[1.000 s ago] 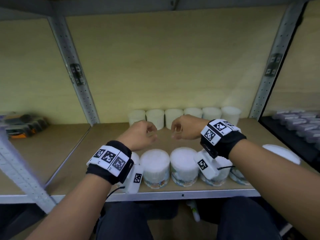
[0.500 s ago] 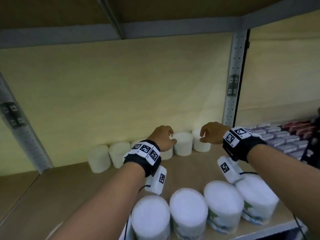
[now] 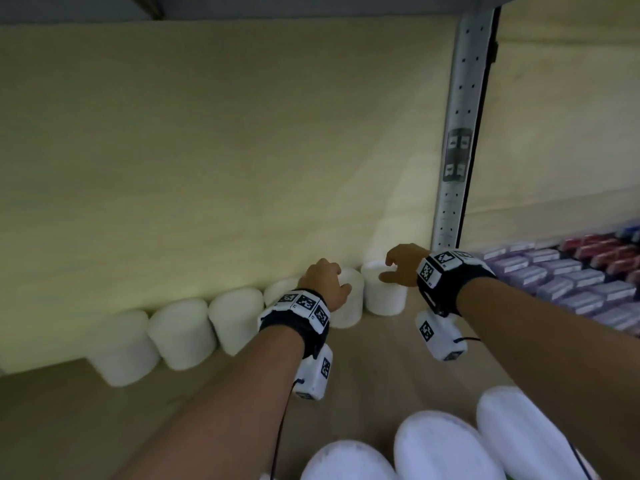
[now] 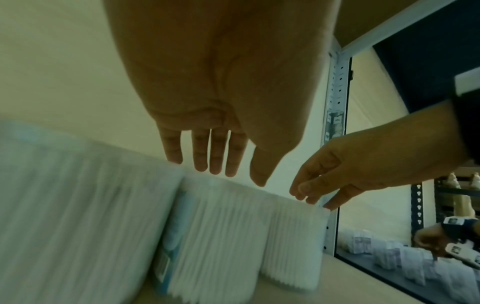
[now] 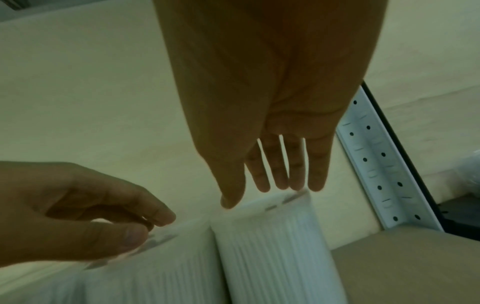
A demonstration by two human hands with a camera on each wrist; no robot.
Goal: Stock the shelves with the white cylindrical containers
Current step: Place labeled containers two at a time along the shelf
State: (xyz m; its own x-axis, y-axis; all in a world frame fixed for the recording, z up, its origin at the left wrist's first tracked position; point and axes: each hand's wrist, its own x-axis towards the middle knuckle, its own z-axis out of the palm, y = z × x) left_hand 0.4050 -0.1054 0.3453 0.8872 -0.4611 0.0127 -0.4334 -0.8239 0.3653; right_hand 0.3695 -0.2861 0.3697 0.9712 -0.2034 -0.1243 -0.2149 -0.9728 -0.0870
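Against back wall, white ribbed cylindrical containers [image 3: 183, 336], upright, touching

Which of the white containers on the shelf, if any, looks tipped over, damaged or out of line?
None stands out. The back-row containers stand upright, side by side along the shelf's back wall. The left hand and right hand reach over the two rightmost ones, holding nothing.

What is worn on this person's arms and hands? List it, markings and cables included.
Bare forearms, no sleeves or gloves. The left hand and right hand each have a black wrist strap topped with white plates printed with black square tag markers. Below each wrist hangs a white camera module bearing another marker, trailing a thin black cable.
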